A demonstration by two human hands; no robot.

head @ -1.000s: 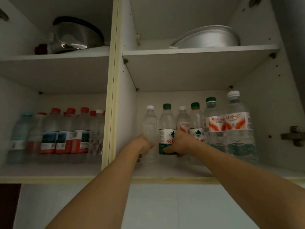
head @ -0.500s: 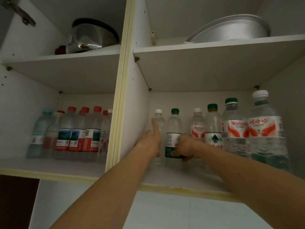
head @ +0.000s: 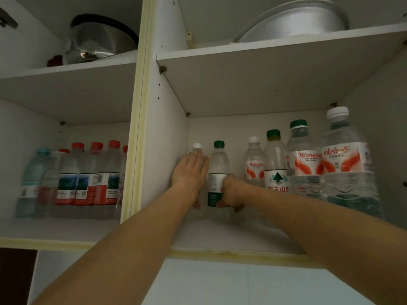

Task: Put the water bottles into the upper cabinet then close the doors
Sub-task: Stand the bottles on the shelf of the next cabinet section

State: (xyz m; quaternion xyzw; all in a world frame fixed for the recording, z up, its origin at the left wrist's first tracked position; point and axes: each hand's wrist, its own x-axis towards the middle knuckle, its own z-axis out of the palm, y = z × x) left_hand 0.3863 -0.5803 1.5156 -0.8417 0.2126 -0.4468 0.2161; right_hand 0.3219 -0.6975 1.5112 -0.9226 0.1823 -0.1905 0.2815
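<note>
Left grip: the left hand is laid flat, fingers straight, against the white-capped bottle at the far left of the right compartment.
Right grip: the right hand is curled round the lower part of the green-capped bottle, just right of the first.
Other bottles: a row is stood further right on the same lower shelf; red-capped bottles are stored in the left compartment.
Upper shelves: a metal pot is kept left, a metal basin right.
</note>
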